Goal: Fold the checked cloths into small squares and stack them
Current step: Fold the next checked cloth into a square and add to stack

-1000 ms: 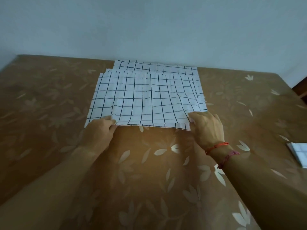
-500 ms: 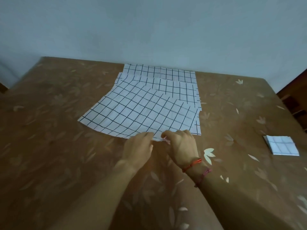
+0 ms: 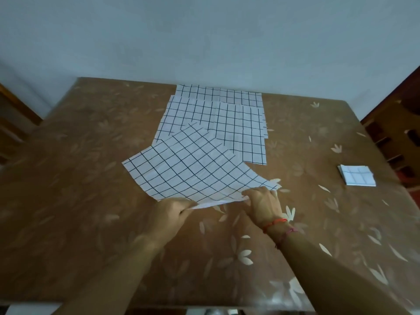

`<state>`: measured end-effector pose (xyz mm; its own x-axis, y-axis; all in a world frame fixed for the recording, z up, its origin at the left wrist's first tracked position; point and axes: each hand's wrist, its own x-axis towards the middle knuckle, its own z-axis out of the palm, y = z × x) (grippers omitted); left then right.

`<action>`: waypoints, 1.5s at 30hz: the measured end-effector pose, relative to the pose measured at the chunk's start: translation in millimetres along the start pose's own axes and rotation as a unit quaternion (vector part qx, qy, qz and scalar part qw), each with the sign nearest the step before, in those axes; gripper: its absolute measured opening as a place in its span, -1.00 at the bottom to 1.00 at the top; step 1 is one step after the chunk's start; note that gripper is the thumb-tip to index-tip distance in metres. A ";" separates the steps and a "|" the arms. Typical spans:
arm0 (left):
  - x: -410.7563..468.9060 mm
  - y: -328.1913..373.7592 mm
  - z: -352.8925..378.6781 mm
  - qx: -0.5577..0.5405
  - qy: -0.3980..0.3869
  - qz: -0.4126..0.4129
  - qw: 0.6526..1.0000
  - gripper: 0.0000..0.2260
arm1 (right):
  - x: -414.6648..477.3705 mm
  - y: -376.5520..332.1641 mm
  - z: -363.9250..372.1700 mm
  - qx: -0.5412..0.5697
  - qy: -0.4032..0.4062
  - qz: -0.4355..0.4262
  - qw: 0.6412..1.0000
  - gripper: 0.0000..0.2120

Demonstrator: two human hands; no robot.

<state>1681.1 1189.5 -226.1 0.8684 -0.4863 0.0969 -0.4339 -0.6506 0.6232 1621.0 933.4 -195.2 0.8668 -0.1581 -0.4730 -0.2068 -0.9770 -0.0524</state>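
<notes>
Top checked cloth (image 3: 191, 164): drawn askew off the pile of flat cloths (image 3: 218, 119) toward the near edge of the brown leaf-print surface (image 3: 91, 178), probably to clear room for folding. Left hand (image 3: 171, 212) and right hand (image 3: 263, 201), fingers pinched on its slightly lifted near edge. Count: at least three flat cloths visible in the pile, exact number uncertain; one folded square (image 3: 356, 178) well apart at right, likely the stack's start.
</notes>
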 end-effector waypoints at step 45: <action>-161.4 -67.2 -96.9 -0.137 0.002 -0.300 0.944 -0.84 | -68.3 -23.6 0.4 0.378 0.043 0.000 0.925 -0.61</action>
<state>1593.3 1368.3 -208.4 0.9391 -0.0749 -0.3353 0.2153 -0.6324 0.7442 1566.6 967.3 -162.1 0.8928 -0.2005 -0.4034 -0.4371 -0.6022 -0.6681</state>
